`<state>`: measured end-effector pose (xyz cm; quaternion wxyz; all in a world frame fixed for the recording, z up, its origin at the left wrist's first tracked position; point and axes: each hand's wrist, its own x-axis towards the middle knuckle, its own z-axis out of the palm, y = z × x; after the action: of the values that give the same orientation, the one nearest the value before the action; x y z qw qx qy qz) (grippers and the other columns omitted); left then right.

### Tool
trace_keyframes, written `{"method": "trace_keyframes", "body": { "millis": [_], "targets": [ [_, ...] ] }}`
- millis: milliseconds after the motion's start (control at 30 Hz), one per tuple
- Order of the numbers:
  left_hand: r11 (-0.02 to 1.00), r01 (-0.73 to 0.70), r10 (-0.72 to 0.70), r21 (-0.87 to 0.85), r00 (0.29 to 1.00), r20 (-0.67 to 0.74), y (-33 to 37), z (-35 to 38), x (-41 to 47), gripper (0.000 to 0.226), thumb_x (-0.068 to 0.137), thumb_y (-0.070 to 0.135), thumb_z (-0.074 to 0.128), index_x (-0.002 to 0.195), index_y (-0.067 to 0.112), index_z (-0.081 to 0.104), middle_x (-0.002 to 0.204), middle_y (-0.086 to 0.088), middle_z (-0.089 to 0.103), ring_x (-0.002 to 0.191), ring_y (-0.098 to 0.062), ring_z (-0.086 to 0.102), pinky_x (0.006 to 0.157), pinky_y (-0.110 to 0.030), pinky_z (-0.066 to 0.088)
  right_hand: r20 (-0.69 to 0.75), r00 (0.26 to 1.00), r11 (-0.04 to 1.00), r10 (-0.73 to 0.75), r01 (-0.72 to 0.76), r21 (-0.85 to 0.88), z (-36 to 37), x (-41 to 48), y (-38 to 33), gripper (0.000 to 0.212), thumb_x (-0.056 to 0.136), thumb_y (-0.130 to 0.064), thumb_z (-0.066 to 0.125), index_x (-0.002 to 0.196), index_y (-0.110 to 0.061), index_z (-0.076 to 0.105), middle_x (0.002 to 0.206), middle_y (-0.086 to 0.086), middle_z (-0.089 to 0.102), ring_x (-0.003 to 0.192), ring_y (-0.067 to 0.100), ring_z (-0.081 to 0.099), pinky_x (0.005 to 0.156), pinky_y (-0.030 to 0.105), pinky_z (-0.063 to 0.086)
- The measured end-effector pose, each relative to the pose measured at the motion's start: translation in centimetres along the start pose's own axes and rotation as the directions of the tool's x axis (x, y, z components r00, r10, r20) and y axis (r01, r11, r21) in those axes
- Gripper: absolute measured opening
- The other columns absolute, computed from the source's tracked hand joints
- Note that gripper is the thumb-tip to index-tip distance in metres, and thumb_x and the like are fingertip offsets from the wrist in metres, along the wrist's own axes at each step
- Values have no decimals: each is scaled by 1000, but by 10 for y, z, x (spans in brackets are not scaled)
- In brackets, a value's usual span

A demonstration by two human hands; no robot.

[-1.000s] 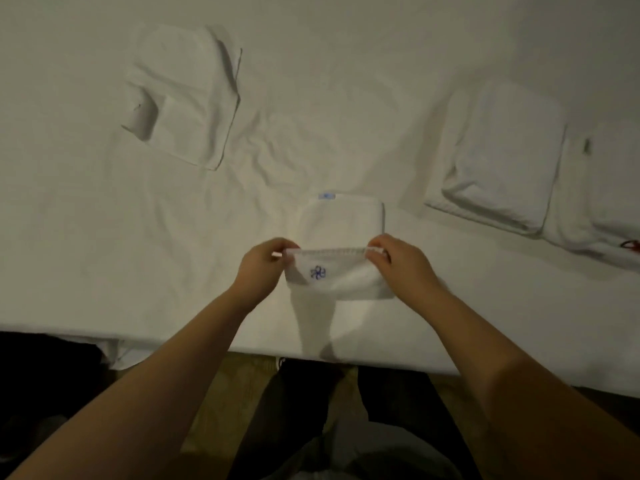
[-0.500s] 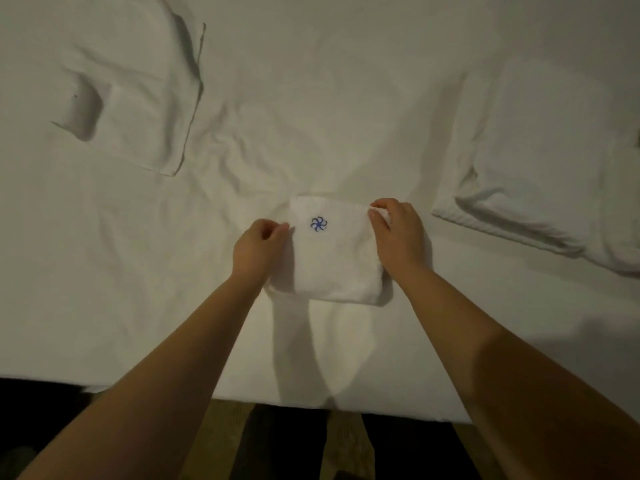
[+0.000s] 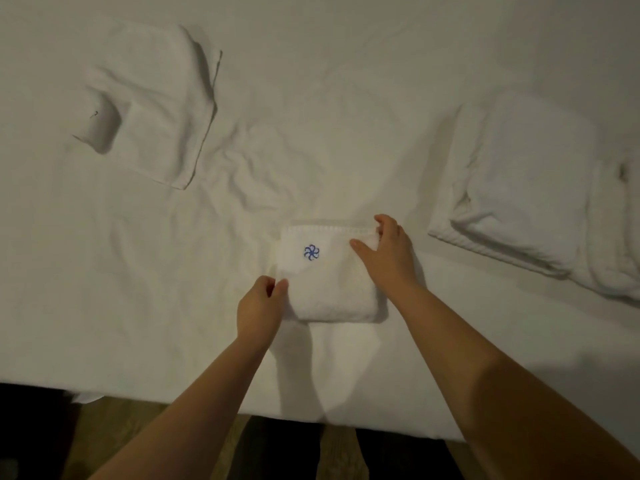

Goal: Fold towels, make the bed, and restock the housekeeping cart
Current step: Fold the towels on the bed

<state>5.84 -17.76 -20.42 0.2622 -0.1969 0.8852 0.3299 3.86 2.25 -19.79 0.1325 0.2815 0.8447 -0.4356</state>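
The left hand (image 3: 261, 303) has slid down from the far-left corner and now pinches the near-left edge of the folded washcloth (image 3: 329, 289); the right hand (image 3: 388, 254) still grips its far-right corner, the cloth lying flat on the bed (image 3: 138, 289)

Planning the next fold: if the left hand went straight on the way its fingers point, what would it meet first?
The folded towel: the left hand points up and to the right, fingertips already at its near-left edge, apparently touching.
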Motion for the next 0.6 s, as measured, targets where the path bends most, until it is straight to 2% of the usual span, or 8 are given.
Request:
{"method": "trace_keyframes", "body": {
  "millis": [100,200,267,300,400,500,533,600],
  "targets": [
    [1000,-14,13,-14,1000,-23,6,0,1,29,94,39,49,93,10,52,87,-3,57,82,-24,55,62,-31,37,18,988,983,151,-152,102,2,-18,4,71,84,-35,70,141,-11,35,140,8,45,125,24,47,97,27,36],
    [992,91,-91,-82,996,8,13,4,-4,36,93,44,49,109,11,49,103,-7,58,98,-30,57,75,-30,38,151,947,953,283,-296,68,4,-30,10,61,84,-37,68,133,-8,46,131,11,55,117,28,54,88,29,41],
    [981,160,-151,-107,985,86,22,6,-6,46,94,47,48,118,8,53,111,-10,59,108,-32,55,82,-32,39,206,933,943,296,-320,92,3,-33,10,50,87,-35,65,127,-7,54,125,12,60,109,28,58,85,30,45],
    [975,158,-143,-159,984,102,29,5,-5,45,92,48,51,113,9,57,108,-8,61,108,-32,56,84,-33,40,190,943,944,274,-301,131,0,-33,8,43,88,-33,64,123,-8,57,120,12,63,102,26,59,81,30,45],
    [926,-12,17,-377,1000,10,65,-5,-2,33,83,45,59,93,14,59,87,2,63,92,-25,61,75,-33,46,66,981,944,185,-196,264,-20,-27,-5,26,88,-28,66,108,-12,60,99,3,63,90,21,58,69,26,41],
    [877,-218,206,-429,976,-77,117,-13,12,19,91,30,59,106,19,56,92,7,63,88,-14,61,77,-30,47,-118,987,945,111,-68,321,-53,-4,-25,24,88,-27,66,104,-13,55,95,0,58,88,21,56,69,25,38],
    [879,-259,249,-401,965,-76,135,-14,21,23,92,30,57,112,18,55,93,5,63,87,-15,60,78,-30,45,-179,980,959,88,-35,281,-64,6,-31,28,88,-27,66,109,-11,55,97,2,58,90,21,56,70,26,38],
    [912,-278,276,-301,960,-49,163,-14,40,33,93,33,56,121,17,51,90,1,61,85,-19,58,75,-29,42,-291,956,997,31,-8,80,-84,26,-39,41,88,-25,64,123,-7,51,113,9,57,102,27,55,80,32,43]
  ]
}}
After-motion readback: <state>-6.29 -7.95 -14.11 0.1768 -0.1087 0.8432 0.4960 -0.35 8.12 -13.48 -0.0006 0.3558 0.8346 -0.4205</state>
